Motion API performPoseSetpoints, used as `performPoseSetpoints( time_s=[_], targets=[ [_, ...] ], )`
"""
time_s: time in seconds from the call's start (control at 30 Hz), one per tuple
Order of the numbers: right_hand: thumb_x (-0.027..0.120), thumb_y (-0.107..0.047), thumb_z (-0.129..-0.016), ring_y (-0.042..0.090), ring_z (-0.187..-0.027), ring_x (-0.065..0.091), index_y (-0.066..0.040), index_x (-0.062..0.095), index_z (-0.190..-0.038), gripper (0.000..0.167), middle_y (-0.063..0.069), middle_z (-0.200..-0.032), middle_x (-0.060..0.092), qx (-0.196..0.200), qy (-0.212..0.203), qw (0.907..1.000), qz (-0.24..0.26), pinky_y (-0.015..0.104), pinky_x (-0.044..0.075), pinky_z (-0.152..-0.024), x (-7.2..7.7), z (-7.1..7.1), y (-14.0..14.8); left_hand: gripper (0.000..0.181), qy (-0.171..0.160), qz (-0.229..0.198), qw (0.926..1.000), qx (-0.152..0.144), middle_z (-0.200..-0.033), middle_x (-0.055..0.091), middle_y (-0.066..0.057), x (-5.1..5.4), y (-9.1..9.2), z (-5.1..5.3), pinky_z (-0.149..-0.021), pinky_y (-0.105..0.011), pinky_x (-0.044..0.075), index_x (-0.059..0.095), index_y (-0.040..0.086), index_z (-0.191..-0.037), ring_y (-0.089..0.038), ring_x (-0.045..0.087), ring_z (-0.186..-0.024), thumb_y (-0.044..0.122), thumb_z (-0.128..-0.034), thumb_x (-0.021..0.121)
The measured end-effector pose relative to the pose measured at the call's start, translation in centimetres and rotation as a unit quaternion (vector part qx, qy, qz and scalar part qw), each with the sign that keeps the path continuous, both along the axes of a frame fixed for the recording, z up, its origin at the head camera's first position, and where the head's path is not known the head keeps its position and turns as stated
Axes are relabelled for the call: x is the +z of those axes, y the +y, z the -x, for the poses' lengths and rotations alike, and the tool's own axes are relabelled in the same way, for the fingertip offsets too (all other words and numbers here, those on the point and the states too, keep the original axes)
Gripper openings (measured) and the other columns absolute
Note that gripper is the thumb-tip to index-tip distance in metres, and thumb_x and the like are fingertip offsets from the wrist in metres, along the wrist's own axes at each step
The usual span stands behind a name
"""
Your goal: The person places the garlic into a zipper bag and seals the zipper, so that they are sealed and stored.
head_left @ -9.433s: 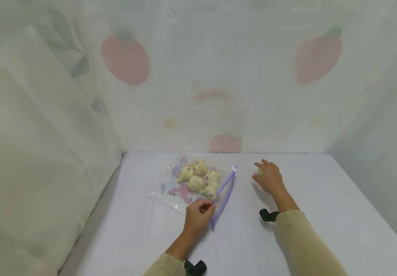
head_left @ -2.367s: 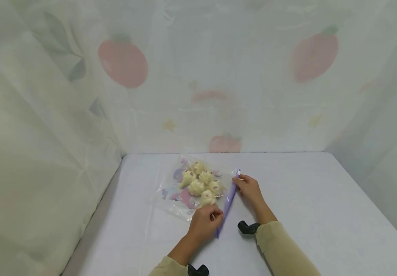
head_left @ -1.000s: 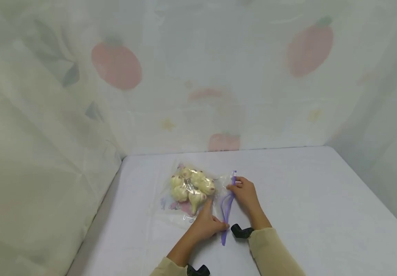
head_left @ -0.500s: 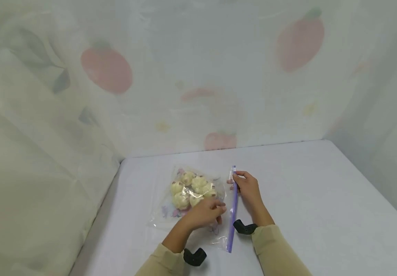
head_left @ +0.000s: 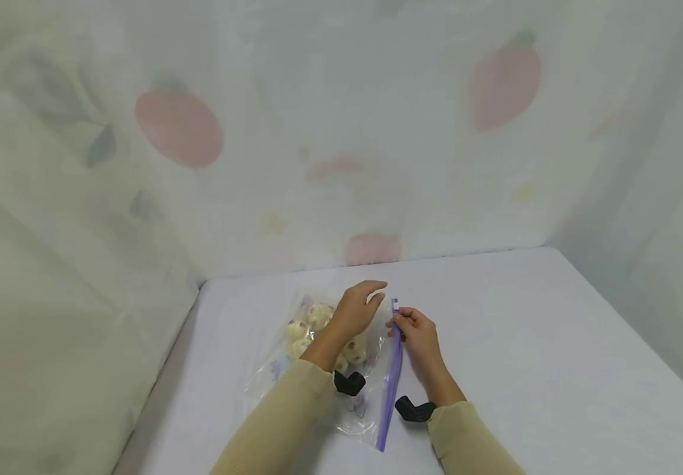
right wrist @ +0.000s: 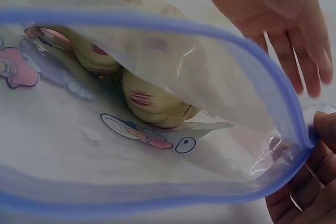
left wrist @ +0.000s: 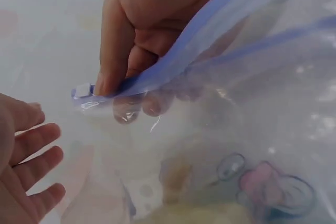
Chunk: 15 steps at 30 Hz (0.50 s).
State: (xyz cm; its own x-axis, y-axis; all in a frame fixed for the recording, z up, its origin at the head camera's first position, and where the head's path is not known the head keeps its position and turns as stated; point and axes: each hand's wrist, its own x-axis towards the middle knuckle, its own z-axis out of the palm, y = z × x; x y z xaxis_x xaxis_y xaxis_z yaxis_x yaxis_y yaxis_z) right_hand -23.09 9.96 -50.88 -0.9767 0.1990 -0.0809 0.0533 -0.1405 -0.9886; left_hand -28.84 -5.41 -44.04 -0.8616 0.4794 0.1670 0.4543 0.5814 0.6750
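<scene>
A clear zip bag (head_left: 350, 419) with a printed cartoon pattern lies on the table, its purple zip strip (head_left: 389, 396) facing right. Several garlic bulbs (head_left: 319, 315) are inside, partly covered by the left arm. My right hand (head_left: 423, 340) pinches the far end of the strip between thumb and fingers, beside the white slider (left wrist: 83, 90). In the right wrist view the mouth gapes between its two purple edges, and a garlic bulb (right wrist: 157, 98) shows within. My left hand (head_left: 357, 309) hovers over the bag's far part, fingers extended, holding nothing, near the slider.
A white-covered table (head_left: 525, 343) extends to the right of the bag. Behind it hangs a pale curtain (head_left: 293, 99) with fruit prints, and more curtain closes both sides. Black wrist cameras (head_left: 415, 410) stick out from the sleeves.
Earlier the right hand held a garlic bulb beside the bag; now it pinches the strip's far end. The left hand has left the bag's near part and moved up to the far end.
</scene>
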Motion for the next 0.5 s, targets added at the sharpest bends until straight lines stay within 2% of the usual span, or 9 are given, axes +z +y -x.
performPoseSetpoints(
  time_s=[0.07, 0.17, 0.23, 0.37, 0.5],
  targets=[
    [0.062, -0.013, -0.096, 0.013, -0.072, 0.068, 0.001, 0.061, -0.116, 0.024, 0.004, -0.085, 0.073, 0.004, 0.006, 1.0000, 0.006, 0.023, 0.053, -0.066, -0.3, -0.3, -0.3, 0.037, -0.031, 0.031, 0.9990, -0.009, -0.141, 0.057, -0.006, -0.3, 0.3, 0.4, -0.111, -0.041, 0.039, 0.057, 0.011, -0.137, -0.025, 0.049, -0.135, 0.026, -0.1032, 0.051],
    [0.060, -0.009, -0.096, 0.013, -0.072, 0.067, -0.001, 0.059, -0.123, 0.029, 0.004, -0.085, 0.073, 0.014, 0.012, 0.9998, 0.010, 0.024, 0.054, -0.067, -0.7, -0.5, -0.3, 0.038, -0.054, 0.078, 0.9951, -0.026, -0.139, 0.058, -0.009, -0.7, 0.5, 0.8, -0.111, -0.044, 0.039, 0.058, 0.008, -0.136, -0.028, 0.050, -0.133, 0.027, -0.1035, 0.050],
    [0.059, -0.007, -0.096, 0.012, -0.072, 0.067, -0.002, 0.058, -0.127, 0.031, 0.005, -0.084, 0.072, 0.016, 0.018, 0.9997, 0.003, 0.024, 0.054, -0.067, -0.8, -0.5, -0.2, 0.036, -0.067, 0.095, 0.9926, -0.036, -0.136, 0.061, -0.008, -1.0, 0.6, 1.1, -0.108, -0.044, 0.042, 0.062, 0.009, -0.132, -0.027, 0.053, -0.130, 0.028, -0.1035, 0.050],
    [0.061, -0.008, -0.096, 0.010, -0.070, 0.064, -0.004, 0.058, -0.128, 0.032, 0.008, -0.083, 0.071, 0.005, 0.039, 0.9985, -0.039, 0.023, 0.053, -0.064, -0.7, -0.5, 0.4, 0.028, -0.073, 0.087, 0.9922, -0.053, -0.124, 0.067, -0.004, -1.3, 0.8, 1.5, -0.100, -0.043, 0.047, 0.070, 0.014, -0.118, -0.024, 0.059, -0.120, 0.030, -0.1022, 0.053],
    [0.064, -0.014, -0.095, 0.009, -0.069, 0.063, -0.004, 0.063, -0.122, 0.028, 0.013, -0.085, 0.071, -0.018, 0.055, 0.9946, -0.086, 0.023, 0.054, -0.062, -0.4, -0.6, 1.1, 0.021, -0.066, 0.075, 0.9929, -0.064, -0.110, 0.070, 0.001, -1.8, 1.2, 1.6, -0.091, -0.037, 0.051, 0.070, 0.019, -0.106, -0.018, 0.063, -0.107, 0.034, -0.0998, 0.057]
  ],
)
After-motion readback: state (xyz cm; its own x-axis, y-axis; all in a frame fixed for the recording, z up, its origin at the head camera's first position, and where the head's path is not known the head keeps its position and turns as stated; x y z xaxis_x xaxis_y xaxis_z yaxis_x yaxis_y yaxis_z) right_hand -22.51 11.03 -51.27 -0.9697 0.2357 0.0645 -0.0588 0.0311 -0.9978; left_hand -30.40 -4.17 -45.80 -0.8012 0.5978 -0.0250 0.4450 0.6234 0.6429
